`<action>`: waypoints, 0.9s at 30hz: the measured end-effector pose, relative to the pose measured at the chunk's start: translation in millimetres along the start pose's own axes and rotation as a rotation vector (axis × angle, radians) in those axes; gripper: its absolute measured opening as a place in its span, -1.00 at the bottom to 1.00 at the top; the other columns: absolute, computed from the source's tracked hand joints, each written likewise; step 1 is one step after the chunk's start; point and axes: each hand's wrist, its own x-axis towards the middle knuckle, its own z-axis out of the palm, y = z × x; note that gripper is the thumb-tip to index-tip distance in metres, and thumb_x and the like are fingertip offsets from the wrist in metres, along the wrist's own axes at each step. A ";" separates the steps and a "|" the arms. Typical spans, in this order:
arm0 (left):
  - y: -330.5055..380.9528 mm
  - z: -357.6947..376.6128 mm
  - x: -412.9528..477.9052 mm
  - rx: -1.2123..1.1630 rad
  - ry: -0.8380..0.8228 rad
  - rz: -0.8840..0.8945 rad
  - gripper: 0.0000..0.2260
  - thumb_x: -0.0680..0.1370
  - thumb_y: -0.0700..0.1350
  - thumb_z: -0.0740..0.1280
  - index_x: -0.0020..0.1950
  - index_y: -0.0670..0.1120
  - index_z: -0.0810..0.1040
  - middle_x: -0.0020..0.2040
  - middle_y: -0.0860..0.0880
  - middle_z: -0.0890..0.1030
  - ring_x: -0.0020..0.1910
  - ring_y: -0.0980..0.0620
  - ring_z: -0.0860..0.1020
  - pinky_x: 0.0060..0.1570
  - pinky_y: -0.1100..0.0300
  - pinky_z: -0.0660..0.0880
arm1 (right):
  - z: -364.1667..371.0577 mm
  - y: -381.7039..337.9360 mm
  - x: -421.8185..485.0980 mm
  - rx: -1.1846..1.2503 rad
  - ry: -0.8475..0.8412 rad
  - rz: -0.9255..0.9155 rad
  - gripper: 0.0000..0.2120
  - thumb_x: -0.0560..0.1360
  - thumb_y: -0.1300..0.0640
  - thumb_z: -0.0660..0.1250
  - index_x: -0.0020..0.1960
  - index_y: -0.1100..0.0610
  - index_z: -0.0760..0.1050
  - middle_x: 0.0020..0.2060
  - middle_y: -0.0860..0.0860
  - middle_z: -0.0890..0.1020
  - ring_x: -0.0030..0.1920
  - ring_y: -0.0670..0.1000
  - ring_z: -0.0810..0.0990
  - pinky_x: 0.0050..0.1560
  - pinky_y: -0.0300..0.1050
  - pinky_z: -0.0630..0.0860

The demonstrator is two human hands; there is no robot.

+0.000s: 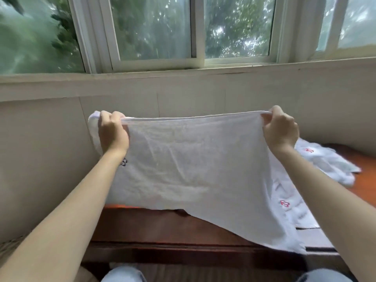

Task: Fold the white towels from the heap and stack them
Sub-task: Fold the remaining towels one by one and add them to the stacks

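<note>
The left grip (113, 131) has its fingers curled round one top corner of a white towel (193, 163). The right grip (279, 129) pinches the other top corner, so the top edge runs taut between them. The towel hangs in the air below both grips, its lower right corner trailing down over the table (162, 226). Just right of the right grip, on the table, lies the heap (325, 163) of white towels with red marks. Beyond the grips are a wall (203, 94) and a window (154, 27).
</note>
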 end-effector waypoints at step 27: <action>-93.3 173.5 -47.6 0.425 -0.881 -0.180 -0.64 0.61 -0.18 0.19 0.40 -0.16 0.28 0.42 -0.23 0.20 0.23 -0.24 0.46 0.17 -0.01 0.44 | 175.1 60.7 18.5 -0.497 -0.678 -0.143 -0.82 0.54 0.25 0.17 0.02 0.11 0.52 0.02 0.12 0.60 0.09 0.14 0.57 -0.01 -0.09 0.43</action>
